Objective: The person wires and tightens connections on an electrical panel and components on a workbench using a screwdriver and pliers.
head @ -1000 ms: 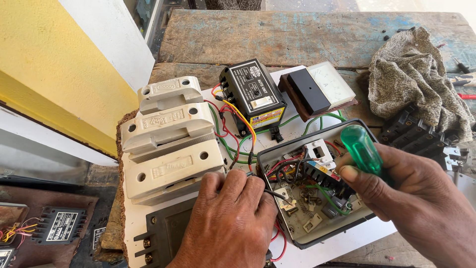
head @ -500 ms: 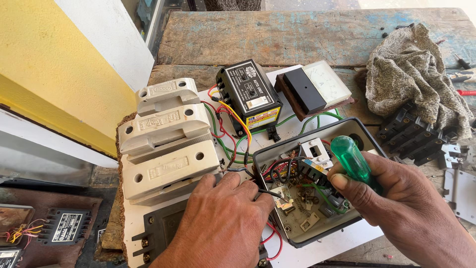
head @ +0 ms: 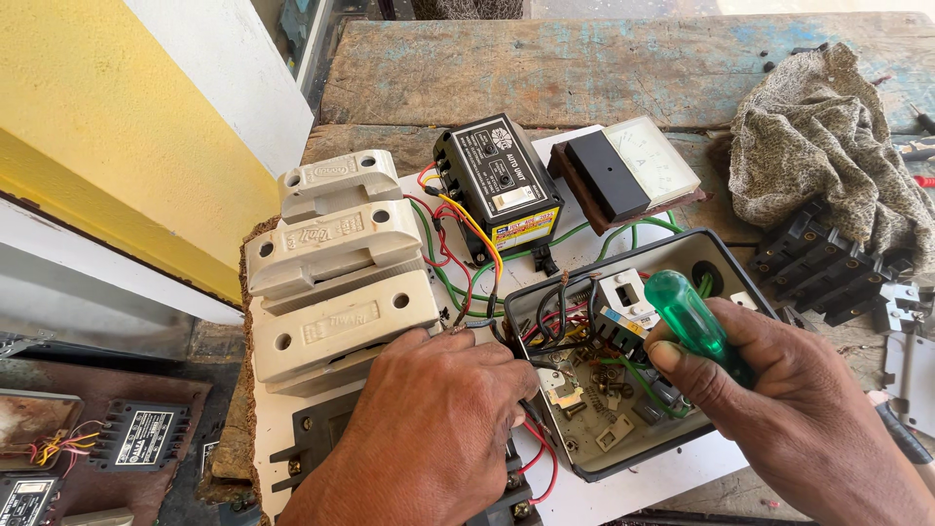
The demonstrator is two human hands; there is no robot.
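Observation:
My right hand (head: 779, 399) grips a green-handled screwdriver (head: 687, 312), its tip down inside an open grey metal box (head: 716, 255) full of wires and small parts. My left hand (head: 429, 429) rests on the white board beside the box's left edge, fingers curled against wires there; whether it pinches a wire I cannot tell. Three cream porcelain fuse holders (head: 336, 268) sit just left of it. A black control unit (head: 499, 185) with red, yellow and green wires stands behind the box.
A black and white panel meter (head: 628, 170) lies behind the box. A crumpled cloth (head: 828, 156) and a black terminal block (head: 823, 268) sit at the right on the worn wooden bench (head: 545, 68). A yellow wall (head: 107, 146) is at the left, old electrical parts (head: 141, 436) below it.
My right hand has shifted the screwdriver slightly within the box, the handle leaning more to the left. My left hand stays in the same place by the box.

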